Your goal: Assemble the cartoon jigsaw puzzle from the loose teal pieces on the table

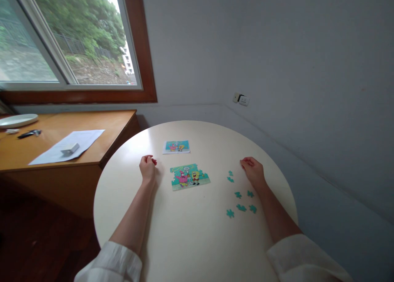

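A partly assembled cartoon jigsaw puzzle (190,177) lies near the middle of a round white table (184,232). Behind it sits a small reference picture (176,147) of the same cartoon. Several loose teal puzzle pieces (241,200) are scattered to the right of the puzzle. My left hand (147,167) rests on the table just left of the puzzle, fingers curled into a loose fist with nothing visible in it. My right hand (253,169) rests right of the loose pieces, fingers curled under, also with nothing visible in it.
A wooden desk (92,150) stands left of the table, carrying a sheet of paper (67,145) with a small box on it, a white plate (17,120) and a dark pen-like item. A window is above it. Grey walls close in on the right, with a socket (241,99).
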A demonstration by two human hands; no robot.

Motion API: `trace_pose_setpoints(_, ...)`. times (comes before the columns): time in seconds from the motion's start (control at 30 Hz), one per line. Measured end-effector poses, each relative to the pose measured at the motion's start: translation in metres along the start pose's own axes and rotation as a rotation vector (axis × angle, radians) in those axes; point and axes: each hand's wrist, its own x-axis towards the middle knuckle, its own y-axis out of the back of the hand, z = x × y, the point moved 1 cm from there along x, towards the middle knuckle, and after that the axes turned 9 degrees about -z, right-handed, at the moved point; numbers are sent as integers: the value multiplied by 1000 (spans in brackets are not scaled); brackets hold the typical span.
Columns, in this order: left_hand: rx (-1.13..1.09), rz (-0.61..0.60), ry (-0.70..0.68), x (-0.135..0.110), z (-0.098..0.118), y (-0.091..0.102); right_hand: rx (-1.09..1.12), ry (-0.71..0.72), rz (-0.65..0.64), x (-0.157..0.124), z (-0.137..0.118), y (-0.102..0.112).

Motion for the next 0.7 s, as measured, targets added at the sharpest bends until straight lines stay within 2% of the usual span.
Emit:
trace_pose_setpoints(0.37,-1,-3,7,0,0,0,-198,108,-40,-5,-5,0)
trace_pose_setpoints(0.7,1,-5,10,-1,1,0,-183,106,-37,-2,1,1)
